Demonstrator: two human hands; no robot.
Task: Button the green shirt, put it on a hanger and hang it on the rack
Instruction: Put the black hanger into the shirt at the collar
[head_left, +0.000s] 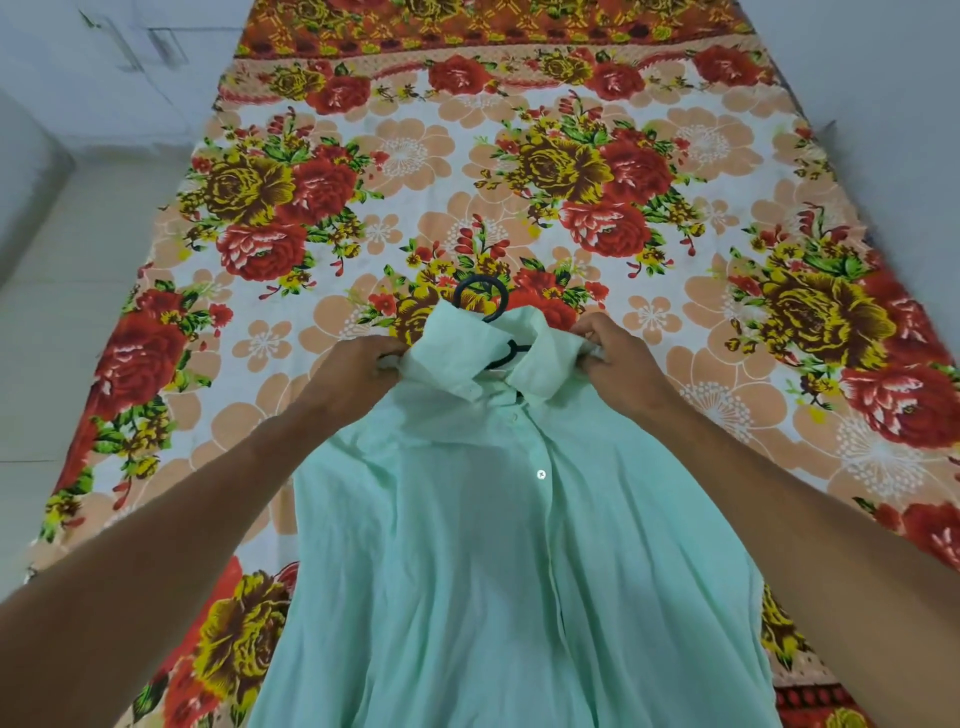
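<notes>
The pale green shirt hangs in front of me over the bed, its front placket closed with small white buttons down the middle. A black hanger sits inside the neck; its round hook sticks out above the collar and a bit of its neck shows between the collar points. My left hand pinches the shirt's left shoulder beside the collar. My right hand pinches the right shoulder in the same way. Most of the hanger is hidden under the fabric.
A bed with a floral sheet in red, yellow and peach fills the view below the shirt. Pale floor lies to the left and a light wall to the right. No rack is in view.
</notes>
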